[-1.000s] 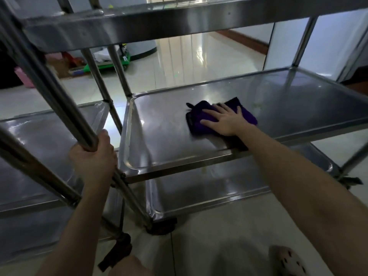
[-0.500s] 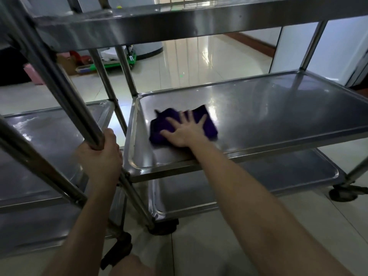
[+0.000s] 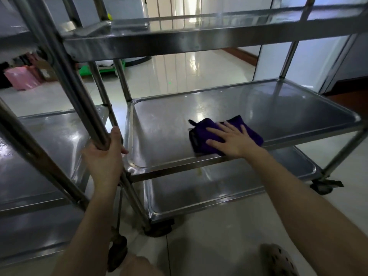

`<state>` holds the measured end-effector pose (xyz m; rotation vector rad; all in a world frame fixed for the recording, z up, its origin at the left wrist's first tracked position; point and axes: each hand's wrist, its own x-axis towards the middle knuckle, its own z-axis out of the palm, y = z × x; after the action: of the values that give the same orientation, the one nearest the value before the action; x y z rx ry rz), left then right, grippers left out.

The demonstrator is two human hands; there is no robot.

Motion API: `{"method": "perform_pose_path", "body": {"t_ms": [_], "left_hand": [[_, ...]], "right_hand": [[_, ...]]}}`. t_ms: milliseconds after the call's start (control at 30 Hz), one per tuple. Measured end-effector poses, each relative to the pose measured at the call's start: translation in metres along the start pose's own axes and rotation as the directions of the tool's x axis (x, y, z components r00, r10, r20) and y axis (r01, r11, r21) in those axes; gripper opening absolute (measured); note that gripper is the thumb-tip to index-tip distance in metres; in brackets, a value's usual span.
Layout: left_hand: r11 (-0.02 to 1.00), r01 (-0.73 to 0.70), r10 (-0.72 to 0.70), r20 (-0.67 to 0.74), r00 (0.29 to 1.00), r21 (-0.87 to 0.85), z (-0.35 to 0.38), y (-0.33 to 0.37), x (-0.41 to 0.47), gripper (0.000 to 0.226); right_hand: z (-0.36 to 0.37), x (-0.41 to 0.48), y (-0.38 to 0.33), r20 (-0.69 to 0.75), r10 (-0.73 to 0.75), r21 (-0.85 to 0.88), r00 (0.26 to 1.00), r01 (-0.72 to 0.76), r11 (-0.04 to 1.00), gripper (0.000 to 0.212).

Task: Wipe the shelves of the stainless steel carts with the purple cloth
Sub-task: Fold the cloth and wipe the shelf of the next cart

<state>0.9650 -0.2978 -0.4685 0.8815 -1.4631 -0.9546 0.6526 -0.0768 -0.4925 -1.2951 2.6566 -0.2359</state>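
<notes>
The purple cloth [image 3: 201, 134] lies folded on the middle shelf [image 3: 249, 108] of the stainless steel cart on the right, near the shelf's front rim. My right hand [image 3: 232, 139] presses flat on the cloth with its fingers spread and straight, covering the cloth's middle. My left hand [image 3: 104, 156] grips a slanted steel post [image 3: 75, 90] at the cart's front left corner. A second steel cart's shelf [image 3: 49, 144] sits to the left.
The cart's top shelf [image 3: 199, 34] hangs overhead, and its bottom shelf [image 3: 229, 188] lies just above the tiled floor. Castor wheels [image 3: 323, 186] stand at the corners. A pink bag [image 3: 22, 77] and a green tray [image 3: 99, 69] sit on the floor behind. My shoe [image 3: 278, 259] shows at bottom right.
My right hand slid the cloth left across the middle shelf, then back to the right toward the shelf's centre. My left hand kept its grip on the post.
</notes>
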Motion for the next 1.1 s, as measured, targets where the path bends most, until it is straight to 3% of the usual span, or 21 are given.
{"method": "perform_pose_path", "body": {"t_ms": [67, 167, 200, 233, 300, 333, 400, 500, 567, 633, 700, 800, 867, 967, 1033, 1100], "left_hand": [[0.998, -0.064, 0.066, -0.119, 0.991, 0.015, 0.003, 0.002, -0.002, 0.024], [0.975, -0.162, 0.21, -0.381, 0.9, 0.155, 0.009, 0.005, -0.027, 0.046], [0.938, -0.262, 0.332, -0.365, 0.87, 0.227, 0.015, 0.005, -0.042, 0.043], [0.873, -0.41, 0.473, -0.25, 0.845, 0.264, 0.026, 0.007, -0.06, 0.036], [0.756, -0.613, 0.601, 0.129, 0.789, 0.227, 0.062, 0.012, -0.093, 0.017], [0.759, -0.615, 0.554, 0.285, 0.782, 0.213, 0.086, 0.018, -0.106, 0.013], [0.819, -0.514, 0.378, 0.435, 0.817, 0.253, 0.134, 0.031, -0.121, 0.016], [0.824, -0.424, 0.215, 0.486, 0.847, 0.375, 0.193, 0.037, -0.12, 0.025], [0.783, -0.429, 0.163, 0.517, 0.84, 0.45, 0.221, 0.037, -0.115, 0.028], [0.734, -0.427, 0.125, 0.513, 0.849, 0.528, 0.238, 0.035, -0.113, 0.032], [0.686, -0.426, 0.104, 0.499, 0.86, 0.59, 0.249, 0.029, -0.114, 0.039], [0.562, -0.5, 0.085, 0.555, 0.827, 0.658, 0.259, 0.018, -0.118, 0.045], [0.486, -0.569, 0.102, 0.604, 0.791, 0.663, 0.267, 0.017, -0.12, 0.046], [0.513, -0.544, 0.1, 0.584, 0.806, 0.664, 0.273, 0.024, -0.124, 0.049], [0.484, -0.566, 0.1, 0.601, 0.793, 0.667, 0.273, 0.021, -0.123, 0.039], [0.487, -0.565, 0.083, 0.609, 0.789, 0.666, 0.271, 0.011, -0.116, 0.028]], "right_hand": [[-0.003, -0.006, 0.018, -0.04, 0.171, -0.022, 0.984, -0.172, 0.985, 0.08], [-0.001, -0.005, 0.014, -0.044, 0.175, -0.047, 0.984, -0.177, 0.983, 0.085], [0.0, -0.004, 0.012, -0.041, 0.158, -0.049, 0.987, -0.16, 0.986, 0.086], [0.0, -0.003, 0.013, -0.035, 0.145, -0.047, 0.989, -0.146, 0.988, 0.087], [0.0, -0.003, 0.018, -0.011, 0.111, -0.032, 0.994, -0.111, 0.993, 0.085], [0.0, -0.002, 0.022, 0.003, 0.076, -0.025, 0.997, -0.075, 0.997, 0.083], [-0.003, 0.0, 0.035, 0.031, -0.045, -0.01, 0.998, 0.045, 0.999, 0.076], [-0.01, 0.002, 0.077, 0.058, -0.238, 0.019, 0.969, 0.238, 0.971, 0.071], [-0.021, 0.006, 0.121, 0.076, -0.283, 0.025, 0.956, 0.282, 0.959, 0.075], [-0.036, 0.013, 0.178, 0.058, -0.19, 0.019, 0.98, 0.189, 0.982, 0.08], [-0.052, 0.026, 0.238, 0.021, 0.016, 0.002, 1.0, -0.016, 1.0, 0.081], [-0.061, 0.064, 0.283, -0.042, 0.325, 0.001, 0.945, -0.325, 0.946, 0.081], [-0.057, 0.091, 0.266, -0.078, 0.42, -0.005, 0.904, -0.422, 0.907, 0.086], [-0.05, 0.117, 0.2, -0.036, 0.266, -0.025, 0.963, -0.267, 0.963, 0.087], [-0.043, 0.123, 0.154, 0.015, 0.012, -0.053, 1.0, -0.012, 0.999, 0.082], [-0.037, 0.12, 0.129, 0.08, -0.24, -0.042, 0.967, 0.244, 0.969, 0.076]]}}
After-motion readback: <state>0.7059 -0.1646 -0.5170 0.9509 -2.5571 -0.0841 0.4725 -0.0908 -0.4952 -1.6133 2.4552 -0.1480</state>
